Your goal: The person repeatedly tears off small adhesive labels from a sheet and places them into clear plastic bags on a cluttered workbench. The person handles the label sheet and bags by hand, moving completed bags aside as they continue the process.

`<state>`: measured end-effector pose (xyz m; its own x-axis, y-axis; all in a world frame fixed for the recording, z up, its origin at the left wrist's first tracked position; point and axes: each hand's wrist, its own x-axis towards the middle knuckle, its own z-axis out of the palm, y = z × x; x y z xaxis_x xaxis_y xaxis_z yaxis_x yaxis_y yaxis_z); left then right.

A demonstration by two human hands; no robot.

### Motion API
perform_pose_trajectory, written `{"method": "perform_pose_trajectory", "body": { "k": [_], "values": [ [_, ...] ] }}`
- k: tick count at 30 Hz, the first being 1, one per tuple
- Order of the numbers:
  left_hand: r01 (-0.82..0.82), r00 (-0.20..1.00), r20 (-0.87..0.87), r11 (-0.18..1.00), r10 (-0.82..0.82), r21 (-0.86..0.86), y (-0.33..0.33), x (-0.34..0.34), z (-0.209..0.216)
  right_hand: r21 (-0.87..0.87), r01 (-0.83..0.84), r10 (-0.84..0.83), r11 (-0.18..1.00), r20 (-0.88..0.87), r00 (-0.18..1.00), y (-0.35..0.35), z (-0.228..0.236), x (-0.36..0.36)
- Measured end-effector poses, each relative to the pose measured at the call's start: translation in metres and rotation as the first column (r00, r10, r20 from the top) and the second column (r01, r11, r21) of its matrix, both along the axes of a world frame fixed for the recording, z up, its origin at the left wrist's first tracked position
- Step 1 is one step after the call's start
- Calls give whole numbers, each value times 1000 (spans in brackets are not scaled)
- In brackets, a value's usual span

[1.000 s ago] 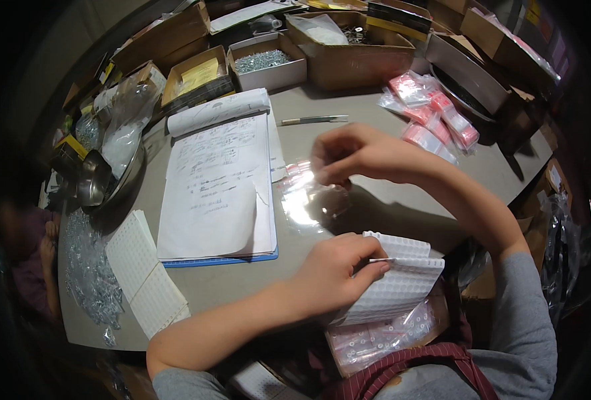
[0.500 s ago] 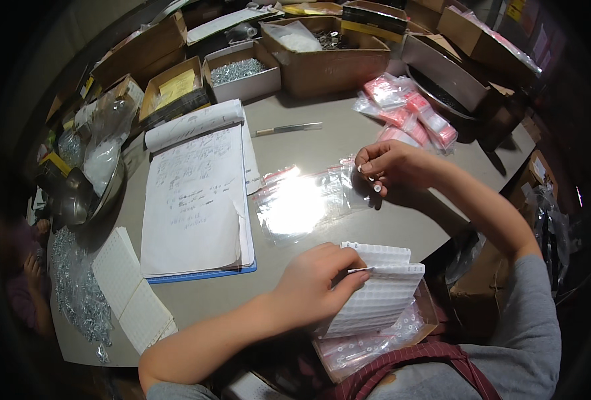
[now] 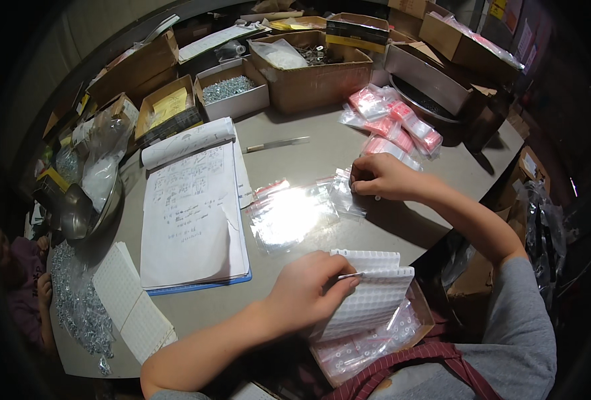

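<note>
My left hand (image 3: 312, 287) is closed on a folded stack of white label sheets (image 3: 369, 300), printed with rows of small round stickers, its thumb and forefinger pinching the edge. Beneath the sheets, an open carton (image 3: 423, 313) holds clear bags (image 3: 369, 343) with small round white labels on them. Fingers bent in a pinch, my right hand (image 3: 385, 177) rests at the right end of a spread of clear zip bags (image 3: 322, 200). A small round white sticker (image 3: 377, 197) shows under its curled fingers; the fingertips partly hide what they press on.
A clipboard with written pages (image 3: 192, 227) lies left of the bags, with a pen (image 3: 277, 144) beyond it. Red-and-clear bag packs (image 3: 395, 123) sit at the far right. Boxes of hardware (image 3: 229, 90) line the back. Screws (image 3: 82, 300) cover the left edge, near another person (image 3: 29, 273).
My right hand has come down onto the clear bags, its fingers curling in. My left hand keeps its hold on the label sheets. The whole view has shifted slightly.
</note>
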<state>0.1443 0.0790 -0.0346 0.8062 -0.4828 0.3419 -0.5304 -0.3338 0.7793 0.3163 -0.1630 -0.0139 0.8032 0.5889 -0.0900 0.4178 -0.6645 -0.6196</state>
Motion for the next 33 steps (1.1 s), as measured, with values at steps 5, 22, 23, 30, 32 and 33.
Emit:
{"method": "perform_pose_trajectory", "body": {
  "k": [5, 22, 23, 30, 32, 33],
  "values": [
    [-13, 1000, 21, 999, 13, -33, 0, -1, -6, -206, -102, 135, 973, 157, 978, -4, 10, 13],
    [444, 851, 284, 894, -441, 56, -13, -16, -4, -355, -151, 207, 923, 124, 971, -16, 23, -97],
    [455, 848, 270, 888, -456, 71, -12, -17, -6, -342, -167, 221, 925, 126, 967, -15, 23, -99],
    [454, 834, 273, 878, -479, 154, -11, -18, -9, 240, -145, 146, 960, 14, 989, -7, 32, -81],
    [444, 831, 291, 880, -475, 169, -11, -18, -10, 297, -227, 251, 928, -44, 967, 2, 28, -84],
    [443, 829, 293, 879, -477, 176, -11, -18, -10, 296, -226, 255, 928, -63, 965, 5, 26, -85]
  ]
}}
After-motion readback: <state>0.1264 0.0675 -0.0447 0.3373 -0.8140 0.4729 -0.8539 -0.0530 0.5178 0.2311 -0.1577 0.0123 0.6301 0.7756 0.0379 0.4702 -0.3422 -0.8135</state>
